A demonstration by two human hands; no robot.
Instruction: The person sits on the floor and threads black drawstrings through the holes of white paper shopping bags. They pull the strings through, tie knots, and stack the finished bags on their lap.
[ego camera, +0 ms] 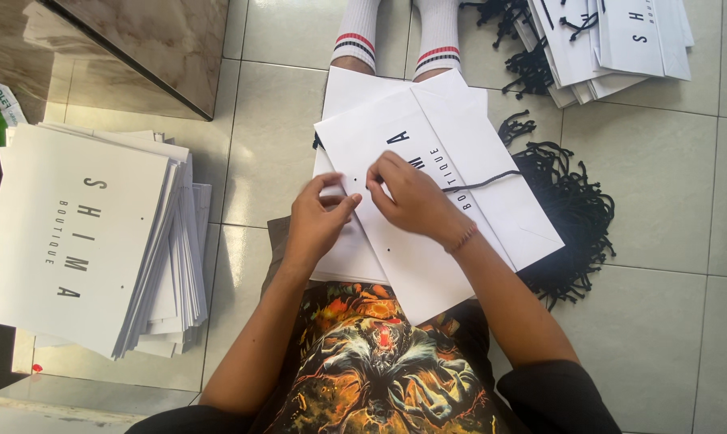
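A person sits on the tiled floor [661,161] with a flat white paper bag [460,217] on their lap. The right hand [408,197] pinches the end of a black cord [484,182] at a small hole near the bag's top edge. The left hand [319,213] has its fingers bent and presses on the bag just beside it, holding it flat. It looks like the cord is being poked through the hole. Next, the tip needs careful aiming. A heap of black cords [572,217] lies to the right, and a stack of white bags [82,233] to the left.
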